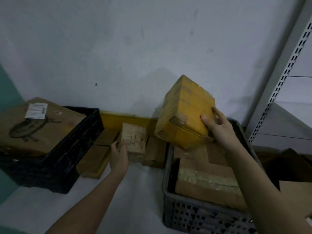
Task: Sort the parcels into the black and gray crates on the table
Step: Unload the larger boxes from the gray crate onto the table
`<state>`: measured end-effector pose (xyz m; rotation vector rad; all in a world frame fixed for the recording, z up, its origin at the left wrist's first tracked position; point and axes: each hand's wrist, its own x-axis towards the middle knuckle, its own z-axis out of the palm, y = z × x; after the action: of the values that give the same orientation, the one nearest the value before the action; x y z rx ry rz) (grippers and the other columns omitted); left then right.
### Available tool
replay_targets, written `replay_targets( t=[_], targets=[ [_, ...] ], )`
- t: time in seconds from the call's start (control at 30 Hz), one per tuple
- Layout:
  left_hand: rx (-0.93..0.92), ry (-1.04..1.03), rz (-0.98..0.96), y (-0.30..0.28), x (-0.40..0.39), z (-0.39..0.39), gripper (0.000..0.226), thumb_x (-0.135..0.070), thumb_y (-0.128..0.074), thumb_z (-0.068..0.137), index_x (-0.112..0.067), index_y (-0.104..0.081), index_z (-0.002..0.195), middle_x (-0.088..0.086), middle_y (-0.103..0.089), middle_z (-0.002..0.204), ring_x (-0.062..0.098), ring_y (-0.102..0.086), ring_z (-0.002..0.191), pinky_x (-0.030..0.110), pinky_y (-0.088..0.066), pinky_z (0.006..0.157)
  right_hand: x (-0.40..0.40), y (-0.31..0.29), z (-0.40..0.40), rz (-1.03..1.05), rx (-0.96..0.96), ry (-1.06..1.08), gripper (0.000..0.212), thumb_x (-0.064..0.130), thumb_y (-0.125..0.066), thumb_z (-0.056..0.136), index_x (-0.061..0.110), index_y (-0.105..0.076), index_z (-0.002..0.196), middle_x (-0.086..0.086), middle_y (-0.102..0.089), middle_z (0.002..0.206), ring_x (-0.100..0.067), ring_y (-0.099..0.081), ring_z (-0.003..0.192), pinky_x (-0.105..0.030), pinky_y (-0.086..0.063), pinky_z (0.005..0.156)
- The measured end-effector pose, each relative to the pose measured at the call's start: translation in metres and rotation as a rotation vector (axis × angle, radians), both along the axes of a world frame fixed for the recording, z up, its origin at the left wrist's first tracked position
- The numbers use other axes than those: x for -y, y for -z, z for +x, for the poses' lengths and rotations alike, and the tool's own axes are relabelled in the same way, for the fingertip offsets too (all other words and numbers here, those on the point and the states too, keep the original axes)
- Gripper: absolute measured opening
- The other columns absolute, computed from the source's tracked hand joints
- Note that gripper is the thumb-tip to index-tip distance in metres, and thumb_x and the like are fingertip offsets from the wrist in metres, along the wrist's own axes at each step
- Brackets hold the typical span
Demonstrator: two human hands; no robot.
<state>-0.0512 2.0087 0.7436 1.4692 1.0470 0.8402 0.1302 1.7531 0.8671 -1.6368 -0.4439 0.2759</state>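
We cannot read the white label (pixel 36 110) on the large brown parcel (pixel 38 125): its print is too small and blurred. The black crate (pixel 74 149) hides that parcel's lower part. The handwriting on the small taped parcel (pixel 135 141) is illegible, and the left hand (pixel 119 157) covers its near left corner. The right hand (pixel 217 127) hides the near right side of the yellow parcel (pixel 184 112); most of its fingers lie behind the box. The right forearm crosses the gray crate (pixel 170 191) and conceals its right wall. The frame's lower edge cuts off that crate's front.
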Motion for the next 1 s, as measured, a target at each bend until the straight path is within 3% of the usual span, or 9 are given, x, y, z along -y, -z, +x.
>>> replay_targets(
  t=[0.13,0.23,0.47,0.67,0.8,0.93,1.0],
  targets=[
    [-0.081,-0.005,-0.064,0.027,-0.026,-0.025,0.061,-0.055,-0.045,0.099,-0.014,-0.042,0.145,0.009,-0.055,0.135,0.029,-0.055,0.117,0.040,-0.044,0.094,-0.042,-0.006,-0.031,0.097,-0.038,-0.137,0.080,0.041,-0.072,0.086,0.037,-0.030,0.154,0.007,-0.039,0.145,-0.021,-0.051,0.124,-0.037,-0.055,0.088],
    [-0.157,0.023,-0.044,0.055,-0.041,-0.045,0.070,-0.065,-0.045,0.093,-0.013,-0.050,0.139,0.010,-0.059,0.133,0.026,-0.057,0.110,0.037,-0.044,0.096,-0.077,0.008,-0.049,0.042,-0.058,-0.218,0.081,0.039,-0.075,0.084,0.040,-0.032,0.152,0.009,-0.040,0.138,-0.019,-0.049,0.121,-0.038,-0.053,0.090],
    [-0.427,0.114,-0.223,0.115,-0.085,-0.089,0.069,-0.059,-0.038,0.100,-0.017,-0.031,0.154,0.014,-0.045,0.149,0.036,-0.049,0.128,0.047,-0.037,0.110,-0.153,0.070,-0.083,-0.172,-0.025,-0.294,0.082,0.037,-0.073,0.088,0.035,-0.026,0.155,0.007,-0.034,0.145,-0.019,-0.041,0.129,-0.042,-0.045,0.102],
    [-0.494,0.250,-0.257,0.149,-0.129,-0.114,0.067,-0.064,-0.038,0.098,-0.024,-0.035,0.152,0.007,-0.053,0.142,0.030,-0.056,0.119,0.043,-0.045,0.104,-0.184,0.151,-0.108,-0.295,-0.093,-0.208,0.088,0.038,-0.076,0.085,0.035,-0.022,0.155,0.002,-0.031,0.154,-0.026,-0.039,0.137,-0.048,-0.044,0.107],
    [-0.514,0.367,-0.270,0.175,-0.141,-0.119,0.061,-0.056,-0.034,0.102,-0.021,-0.036,0.152,0.006,-0.055,0.140,0.026,-0.057,0.118,0.038,-0.047,0.102,-0.182,0.194,-0.127,-0.341,-0.156,-0.139,0.090,0.036,-0.077,0.084,0.036,-0.023,0.155,0.002,-0.029,0.155,-0.027,-0.037,0.139,-0.052,-0.042,0.109],
    [-0.480,0.441,-0.200,0.183,-0.149,-0.116,0.057,-0.046,-0.038,0.104,-0.017,-0.035,0.152,0.009,-0.052,0.144,0.029,-0.054,0.126,0.034,-0.046,0.101,-0.173,0.221,-0.149,-0.328,-0.199,-0.133,0.088,0.031,-0.078,0.081,0.042,-0.028,0.152,0.009,-0.033,0.147,-0.023,-0.041,0.133,-0.049,-0.049,0.103],
    [-0.507,0.519,-0.033,0.182,-0.154,-0.114,0.060,-0.043,-0.043,0.103,-0.021,-0.026,0.156,0.008,-0.043,0.152,0.028,-0.044,0.136,0.037,-0.043,0.104,-0.173,0.227,-0.155,-0.328,-0.217,-0.130,0.087,0.031,-0.079,0.079,0.043,-0.031,0.151,0.008,-0.035,0.147,-0.023,-0.044,0.131,-0.048,-0.051,0.101]
  ],
)
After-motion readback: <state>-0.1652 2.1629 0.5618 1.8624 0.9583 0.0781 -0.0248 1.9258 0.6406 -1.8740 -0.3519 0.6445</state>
